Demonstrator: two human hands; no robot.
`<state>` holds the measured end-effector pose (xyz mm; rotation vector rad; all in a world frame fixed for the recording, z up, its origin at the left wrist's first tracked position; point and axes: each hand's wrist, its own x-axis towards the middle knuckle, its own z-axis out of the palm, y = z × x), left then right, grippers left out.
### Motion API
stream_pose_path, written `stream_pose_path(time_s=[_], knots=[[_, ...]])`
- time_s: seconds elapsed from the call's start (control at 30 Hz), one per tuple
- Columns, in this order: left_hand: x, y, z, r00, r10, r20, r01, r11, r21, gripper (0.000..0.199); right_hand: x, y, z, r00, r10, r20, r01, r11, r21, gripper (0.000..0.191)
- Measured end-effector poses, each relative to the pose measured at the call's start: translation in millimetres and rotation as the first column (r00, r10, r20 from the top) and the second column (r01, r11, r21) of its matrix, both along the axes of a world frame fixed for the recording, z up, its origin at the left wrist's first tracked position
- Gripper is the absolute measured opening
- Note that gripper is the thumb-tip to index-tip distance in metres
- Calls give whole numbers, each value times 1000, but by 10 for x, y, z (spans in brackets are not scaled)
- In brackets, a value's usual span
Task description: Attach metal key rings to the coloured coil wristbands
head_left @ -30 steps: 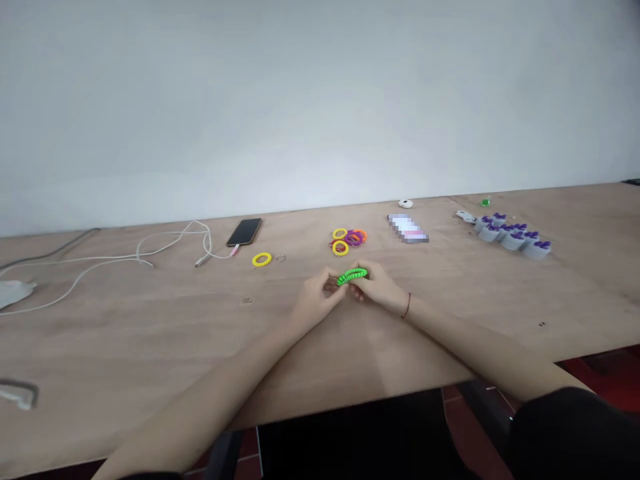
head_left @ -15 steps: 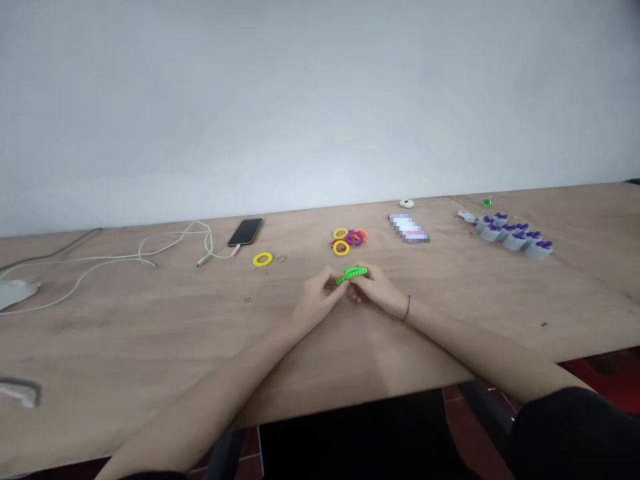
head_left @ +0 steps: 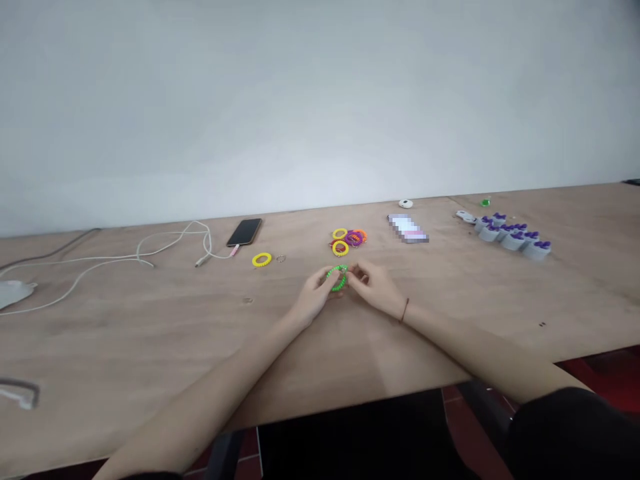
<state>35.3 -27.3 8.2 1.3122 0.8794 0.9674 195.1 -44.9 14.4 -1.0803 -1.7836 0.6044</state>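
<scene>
A green coiled ring (head_left: 337, 287) is between my hands above the wooden table (head_left: 200, 347). My left hand (head_left: 313, 295) is closed on its left side, thumb over the coil. The fingers of my right hand (head_left: 373, 285) pinch at its upper right edge, where something small and metallic shows; its shape is too small to make out. Just beyond my hands lies a cluster of coiled rings: yellow ones (head_left: 341, 249), a purple one (head_left: 354, 239) and an orange one (head_left: 362, 235). Farther left are a single yellow coil (head_left: 261, 260) and a small metal ring (head_left: 281, 259).
A dark phone (head_left: 245, 232) with a white cable (head_left: 173, 235) lies at the back left. Back right are a second phone (head_left: 409, 228), a white case (head_left: 405, 203), a small green item (head_left: 485, 202) and several grey-white pieces with purple tops (head_left: 513, 240).
The green coil has turned from a flat, edge-on view to a round loop and moved slightly left. My right hand has shifted its fingers to the loop's upper right.
</scene>
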Motion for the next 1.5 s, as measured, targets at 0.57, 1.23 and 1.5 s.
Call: stream_pose_path(time_s=[0.57,1.23,1.5], knots=[[22,-15,13,1000,4,23,-5,999,38,35,-69,52,-10,787,-45,-615,-260,880,-398,22],[-795,690,160,716,609,-341,-301,709,638,32,-143,338,-239,995,36,97,-27,996,-89,12],[-1858,932,72,402,663,-632,-72,711,700,35,-830,743,-244,955,25,295,-44,997,60,15]])
